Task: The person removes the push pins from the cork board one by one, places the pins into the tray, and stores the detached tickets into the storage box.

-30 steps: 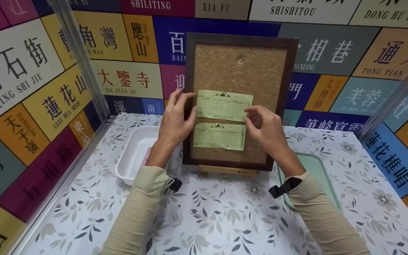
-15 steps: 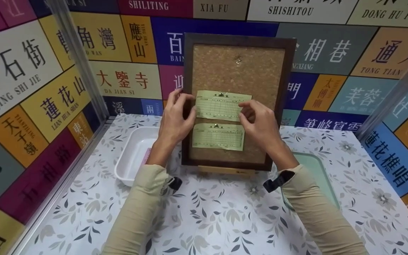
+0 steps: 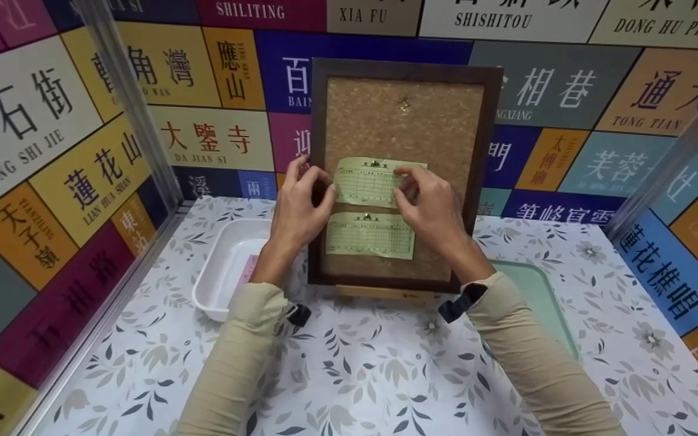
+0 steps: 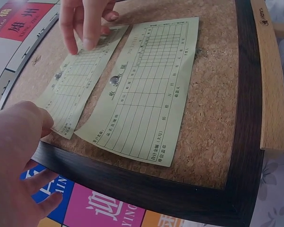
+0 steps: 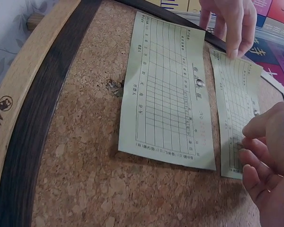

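The upper slip (image 3: 361,184), pinned to the corkboard (image 3: 403,133) just above the lower slip (image 3: 370,236), is apparently steadied flat, forefingers bent, by the left hand (image 3: 302,203) at its left edge and the right hand (image 3: 432,203) over its right half; whether paper is pinched cannot be told.

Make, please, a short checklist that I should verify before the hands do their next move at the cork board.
1. Upper slip pinned near its top edge: ok, the upper pin is in place.
2. Lower slip pinned: ok, the lower pin is in place.
3. Slips apart: ok, a strip of cork board shows between them.
4. Hands clear of the upper slip: not ok; left fingers are at its left edge, right fingers in front of its right part.
5. Green tray fully visible: not ok, the right sleeve covers part.
6. Anything in its covered part: cannot tell.
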